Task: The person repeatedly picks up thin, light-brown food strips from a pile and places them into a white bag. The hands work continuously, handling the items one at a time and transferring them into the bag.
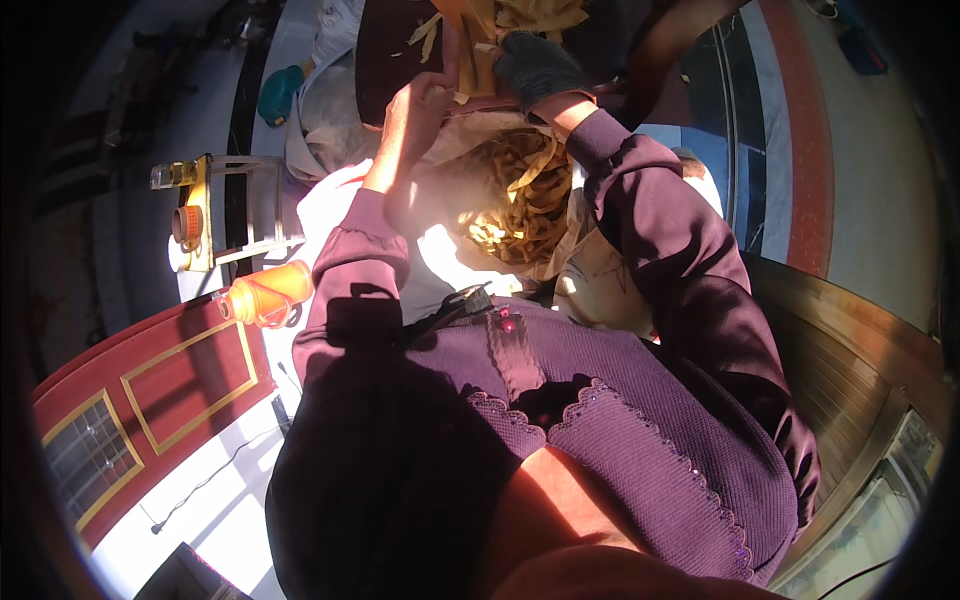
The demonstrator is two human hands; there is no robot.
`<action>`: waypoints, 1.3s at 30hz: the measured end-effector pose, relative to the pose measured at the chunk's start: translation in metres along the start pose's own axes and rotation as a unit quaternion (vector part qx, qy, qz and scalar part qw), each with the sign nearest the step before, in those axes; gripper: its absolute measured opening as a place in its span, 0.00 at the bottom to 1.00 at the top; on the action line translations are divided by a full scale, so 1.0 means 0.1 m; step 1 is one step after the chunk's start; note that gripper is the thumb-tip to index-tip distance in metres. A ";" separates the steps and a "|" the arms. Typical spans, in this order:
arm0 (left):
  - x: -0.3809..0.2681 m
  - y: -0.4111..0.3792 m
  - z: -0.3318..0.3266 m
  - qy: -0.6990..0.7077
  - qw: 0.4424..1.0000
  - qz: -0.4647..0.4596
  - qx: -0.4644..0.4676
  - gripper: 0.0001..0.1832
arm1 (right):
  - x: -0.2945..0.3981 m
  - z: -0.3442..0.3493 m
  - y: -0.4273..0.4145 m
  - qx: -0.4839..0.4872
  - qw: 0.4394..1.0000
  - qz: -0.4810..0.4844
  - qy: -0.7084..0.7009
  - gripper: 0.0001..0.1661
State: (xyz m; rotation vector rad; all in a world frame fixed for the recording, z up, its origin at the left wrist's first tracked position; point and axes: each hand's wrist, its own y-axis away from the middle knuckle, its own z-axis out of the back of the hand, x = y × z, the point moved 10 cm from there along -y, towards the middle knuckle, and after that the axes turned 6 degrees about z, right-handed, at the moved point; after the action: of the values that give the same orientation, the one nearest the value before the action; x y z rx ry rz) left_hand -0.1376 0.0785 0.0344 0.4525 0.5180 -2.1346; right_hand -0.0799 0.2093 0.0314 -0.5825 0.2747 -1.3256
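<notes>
My bare left hand [417, 112] is at the near edge of a dark tabletop [386, 64], fingers curled beside an upright tan piece [478, 71] with a dark slot. A small pale scrap [460, 98] lies by its fingertips. On the other side of that piece, my right hand [538, 71] wears a dark grey glove, its fingers bent close to the piece. What either hand grips is hidden or too small to tell. A heap of yellowish strips [544, 13] lies beyond the right hand. Below both hands, an open sack [442, 184] holds many curled tan strips [536, 199].
An orange thermos flask [268, 295] stands left, near a small frame stand [247, 247] bearing a patterned mug [187, 225] and a glass jar [174, 175]. A red cabinet [184, 382] is at lower left. Wooden panelled furniture [832, 352] is at right. A cord [217, 472] crosses the floor.
</notes>
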 end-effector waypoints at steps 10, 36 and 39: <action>-0.20 1.16 -0.54 0.618 0.695 0.292 0.223 0.18 | 0.71 0.49 0.19 -0.101 0.931 -0.044 -0.349 0.15; -0.36 0.69 0.17 0.204 0.970 0.111 0.075 0.10 | 0.65 0.20 0.15 -0.044 0.968 0.005 -0.249 0.16; -0.66 0.65 0.66 0.123 0.985 -0.031 -0.119 0.12 | 0.53 -0.28 0.15 0.077 0.805 -0.172 -0.562 0.15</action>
State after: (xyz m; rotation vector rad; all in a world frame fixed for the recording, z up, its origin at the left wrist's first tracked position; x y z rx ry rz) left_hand -0.0565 0.0541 0.1100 0.5731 0.9265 -2.0537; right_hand -0.0691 0.1531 0.0077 -1.2099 -0.9524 -1.1076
